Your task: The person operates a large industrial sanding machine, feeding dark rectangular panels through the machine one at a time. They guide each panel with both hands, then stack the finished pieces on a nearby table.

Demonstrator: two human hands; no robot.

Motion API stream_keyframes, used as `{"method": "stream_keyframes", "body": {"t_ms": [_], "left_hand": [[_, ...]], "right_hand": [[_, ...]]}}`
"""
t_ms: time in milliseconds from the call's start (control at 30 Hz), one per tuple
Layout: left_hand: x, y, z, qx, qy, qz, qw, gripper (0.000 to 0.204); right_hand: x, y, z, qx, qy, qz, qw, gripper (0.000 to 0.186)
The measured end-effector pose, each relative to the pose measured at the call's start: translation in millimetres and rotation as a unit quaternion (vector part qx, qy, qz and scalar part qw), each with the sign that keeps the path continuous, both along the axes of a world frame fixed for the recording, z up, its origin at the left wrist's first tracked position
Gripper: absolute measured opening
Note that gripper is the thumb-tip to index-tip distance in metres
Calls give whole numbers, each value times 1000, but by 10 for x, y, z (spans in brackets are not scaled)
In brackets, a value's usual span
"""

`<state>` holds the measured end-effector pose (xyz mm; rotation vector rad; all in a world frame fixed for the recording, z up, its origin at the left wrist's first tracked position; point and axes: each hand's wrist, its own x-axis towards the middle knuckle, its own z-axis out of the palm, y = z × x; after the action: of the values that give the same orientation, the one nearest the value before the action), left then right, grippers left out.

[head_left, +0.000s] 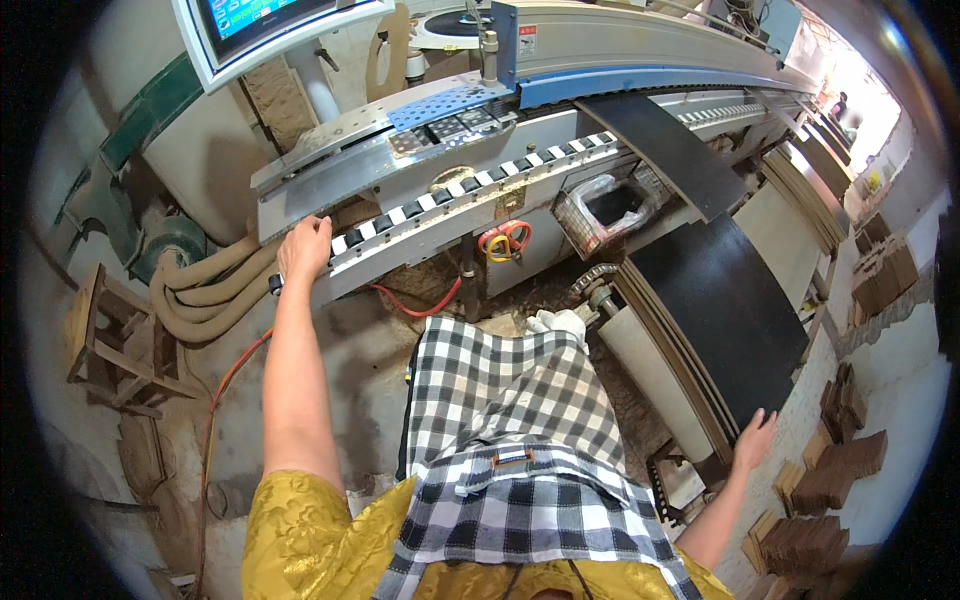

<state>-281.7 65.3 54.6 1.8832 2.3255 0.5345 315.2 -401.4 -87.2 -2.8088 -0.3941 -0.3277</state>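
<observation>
My left hand (305,245) has curled fingers at the left end of the roller rail (456,191), beside the metal feed table (315,190); what its fingertips grip is hidden. My right hand (755,435), fingers slightly apart, touches the outer corner of a black panel (715,320), top of a stack lying on a lower conveyor at right. Another dark board (660,155) lies across the rail of the edge machine (650,78), beyond both hands.
A monitor (250,30) is top left. Hoses (200,300) and a wooden stool (120,340) stand left. A lined bin (610,215) sits under the rail. Stacked boards (820,530) line the right floor. A distant person (840,110) is near the bright opening.
</observation>
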Motion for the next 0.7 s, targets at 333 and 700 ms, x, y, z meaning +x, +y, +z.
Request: {"method": "stream_keyframes", "body": {"t_ms": [333, 700], "left_hand": [[-8, -10, -16, 11, -7, -7, 1000, 39], [-41, -20, -26, 10, -10, -11, 1000, 39]], "right_hand": [[553, -187, -3, 12, 66, -75, 995, 70], [-556, -976, -91, 578, 428, -71, 691, 36]]}}
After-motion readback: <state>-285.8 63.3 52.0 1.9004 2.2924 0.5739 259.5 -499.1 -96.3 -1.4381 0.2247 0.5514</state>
